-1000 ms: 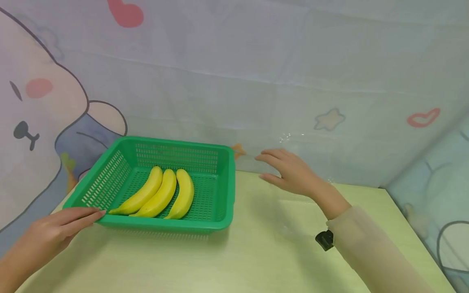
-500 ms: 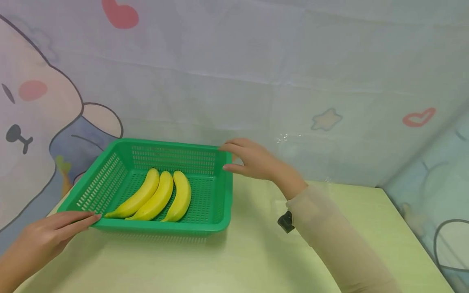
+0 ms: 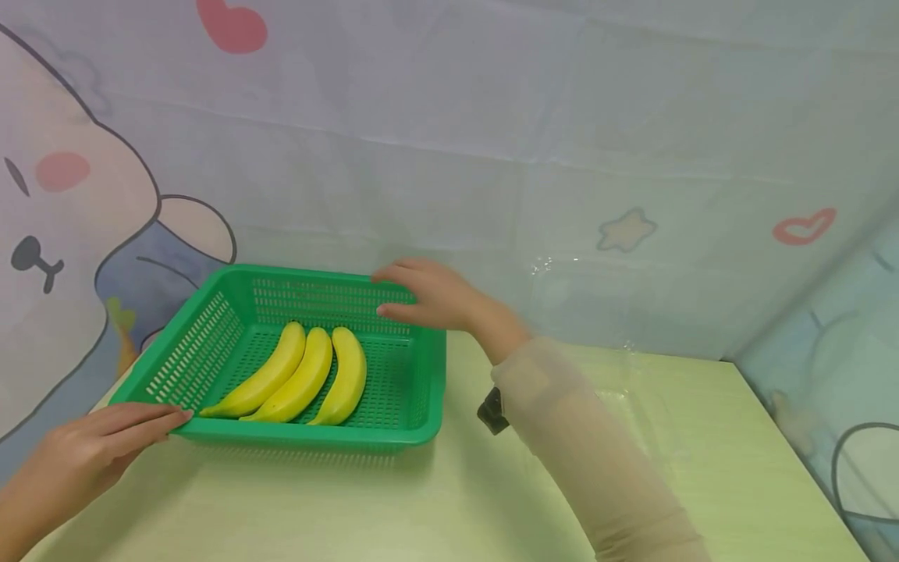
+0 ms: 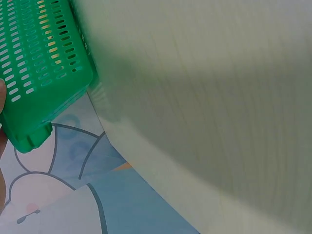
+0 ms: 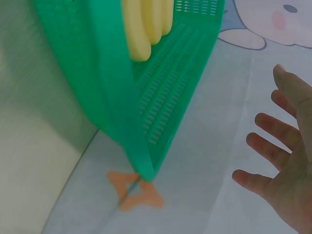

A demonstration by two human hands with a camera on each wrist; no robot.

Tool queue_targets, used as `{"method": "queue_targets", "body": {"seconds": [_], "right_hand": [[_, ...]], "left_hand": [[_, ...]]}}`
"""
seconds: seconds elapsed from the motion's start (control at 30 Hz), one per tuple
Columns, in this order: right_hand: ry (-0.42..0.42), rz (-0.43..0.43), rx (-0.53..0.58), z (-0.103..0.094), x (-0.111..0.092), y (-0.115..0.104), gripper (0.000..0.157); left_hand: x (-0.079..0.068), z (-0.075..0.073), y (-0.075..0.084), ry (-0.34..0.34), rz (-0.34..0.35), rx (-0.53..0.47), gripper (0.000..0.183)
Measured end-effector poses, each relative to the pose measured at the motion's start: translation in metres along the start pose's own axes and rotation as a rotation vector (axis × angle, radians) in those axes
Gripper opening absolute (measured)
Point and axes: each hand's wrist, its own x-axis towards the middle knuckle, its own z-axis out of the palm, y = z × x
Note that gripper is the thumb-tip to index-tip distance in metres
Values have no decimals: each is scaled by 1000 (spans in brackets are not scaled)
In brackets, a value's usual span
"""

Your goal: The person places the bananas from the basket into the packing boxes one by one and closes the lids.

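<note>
A green plastic basket (image 3: 421,421) with slotted walls sits on the table's left side. Three yellow bananas lie in it: a left banana (image 3: 270,371), a middle banana (image 3: 303,378) and a right banana (image 3: 344,382). My left hand (image 3: 91,445) grips the basket's front left corner at the rim; its thumb is hidden in the head view. Over the back right part of the basket hovers my right hand (image 3: 438,297), fingers spread and relaxed. The right wrist view shows that hand (image 5: 287,146) apart from the basket (image 5: 109,73), holding nothing.
The pale green table (image 3: 449,507) meets a printed cloth backdrop (image 3: 421,156) behind the basket. Some clear, glossy plastic (image 3: 611,312) stands against the cloth at the right. A black wrist device (image 3: 493,410) is worn under the right wrist.
My right hand has moved left, from beside the basket to above its back right part. The left hand stays at the corner. The bananas have not moved within the basket.
</note>
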Motion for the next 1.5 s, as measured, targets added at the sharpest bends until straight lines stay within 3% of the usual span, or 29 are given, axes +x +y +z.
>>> {"method": "queue_targets", "body": {"seconds": [0.13,0.27,0.5,0.63,0.77,1.0,1.2,1.5], "right_hand": [[9,30,68,2,13,-3,47],[10,67,146,10,23,-4,46],[-5,216,313,25,36,-10,41],[6,350,566,35,41,-11,40],[-23,545,866,46,47,-13,45],[-58,802,1114,67,59,-11,51],[-26,951,1199,87,62,-6,60],[-6,969,1228,116,63,3,57]], "left_hand": [[0,1,-2,-10,-3,-1,58],[-1,-1,1,-67,-12,-9,60],[-5,-3,6,-97,-28,-8,60],[-5,-3,7,-95,-23,-6,60],[-5,-2,8,-98,-23,-1,60],[-4,-2,12,-100,-29,1,59],[-3,2,11,-61,-17,-14,59],[-4,2,10,-57,-23,-37,59]]}}
